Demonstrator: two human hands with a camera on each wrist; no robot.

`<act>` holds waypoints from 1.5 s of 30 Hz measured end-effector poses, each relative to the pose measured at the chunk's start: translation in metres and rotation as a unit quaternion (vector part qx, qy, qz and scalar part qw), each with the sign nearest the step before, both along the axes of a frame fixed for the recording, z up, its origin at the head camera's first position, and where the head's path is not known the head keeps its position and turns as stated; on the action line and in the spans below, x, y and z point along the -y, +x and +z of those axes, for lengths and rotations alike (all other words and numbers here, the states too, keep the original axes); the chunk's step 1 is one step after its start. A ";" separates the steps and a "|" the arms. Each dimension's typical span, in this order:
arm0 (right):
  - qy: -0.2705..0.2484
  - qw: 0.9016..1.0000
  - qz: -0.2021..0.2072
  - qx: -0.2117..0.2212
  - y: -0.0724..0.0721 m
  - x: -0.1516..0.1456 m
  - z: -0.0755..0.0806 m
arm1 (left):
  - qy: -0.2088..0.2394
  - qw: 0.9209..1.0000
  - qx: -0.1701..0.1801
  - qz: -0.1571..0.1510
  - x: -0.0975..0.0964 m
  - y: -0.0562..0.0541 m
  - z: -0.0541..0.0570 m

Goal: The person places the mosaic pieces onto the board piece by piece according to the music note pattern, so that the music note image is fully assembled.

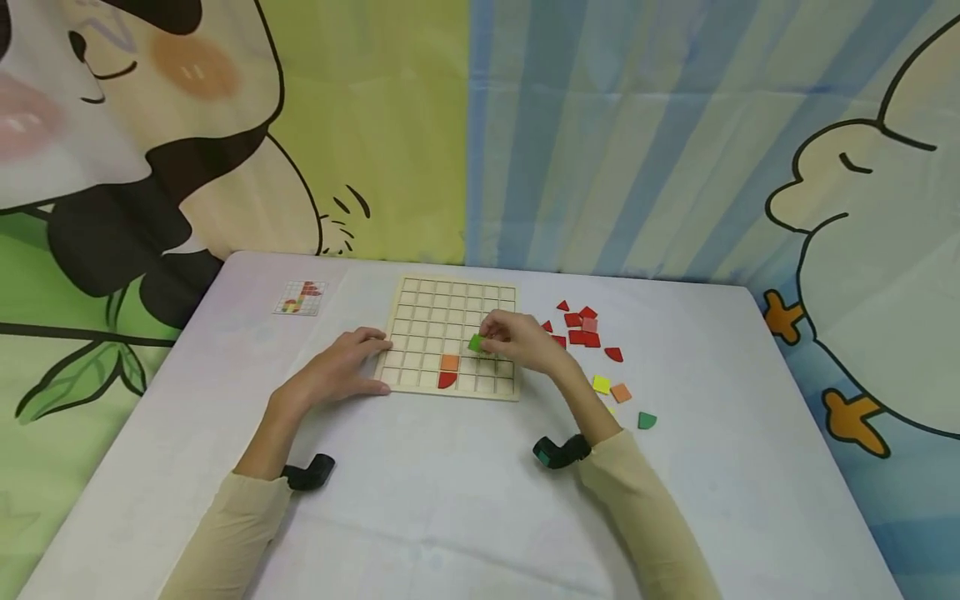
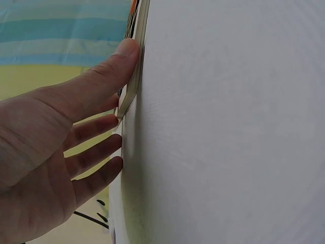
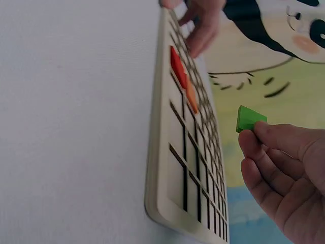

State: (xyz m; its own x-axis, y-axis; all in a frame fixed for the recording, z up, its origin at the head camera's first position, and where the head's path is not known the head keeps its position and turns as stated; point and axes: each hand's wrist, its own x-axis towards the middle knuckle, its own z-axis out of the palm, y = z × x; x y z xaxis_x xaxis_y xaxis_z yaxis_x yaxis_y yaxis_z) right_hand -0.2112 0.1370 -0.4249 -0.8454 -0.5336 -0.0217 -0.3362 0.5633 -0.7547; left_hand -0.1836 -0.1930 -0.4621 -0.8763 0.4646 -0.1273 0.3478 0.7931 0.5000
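My right hand [image 1: 516, 340] pinches a light green square tile [image 3: 250, 118] between thumb and fingertips, raised above a wooden grid board [image 1: 420, 317]. In the board's cells lie an orange square tile [image 1: 449, 362] and, just nearer to me, a red quarter-round tile [image 1: 447, 380]. At the board's left side is my left hand [image 1: 341, 367], its fingers spread and nearly straight. The left wrist view has its thumb [image 2: 126, 53] resting against the board's rim, with the other fingertips along the corner and table.
Right of the board lie several red tiles [image 1: 576, 337], some triangular, partly behind my right hand. Closer to me are a yellow tile [image 1: 602, 384], an orange tile [image 1: 621, 392] and a dark green quarter-round tile [image 1: 647, 420]. A gridded pattern card [image 1: 300, 298] lies at the back left.
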 end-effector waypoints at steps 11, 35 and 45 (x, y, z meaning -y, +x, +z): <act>0.103 0.993 0.050 -0.018 -0.025 0.046 -0.015 | -0.001 1.000 0.008 -0.003 -0.007 0.001 0.003; 0.165 0.981 0.073 -0.076 -0.004 0.050 -0.003 | -0.006 1.000 0.012 0.006 -0.003 0.003 0.001; 0.193 0.979 0.001 -0.060 0.017 -0.031 0.013 | -0.005 1.000 0.000 -0.002 -0.003 0.002 0.003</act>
State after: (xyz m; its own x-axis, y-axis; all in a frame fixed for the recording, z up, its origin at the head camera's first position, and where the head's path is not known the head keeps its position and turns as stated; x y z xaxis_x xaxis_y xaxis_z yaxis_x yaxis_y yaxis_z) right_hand -0.1944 0.1681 -0.4116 -0.8533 -0.5068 -0.1227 -0.4111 0.7985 -0.4397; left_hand -0.1816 -0.1896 -0.4590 -0.8742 0.4676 -0.1312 0.3522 0.7964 0.4917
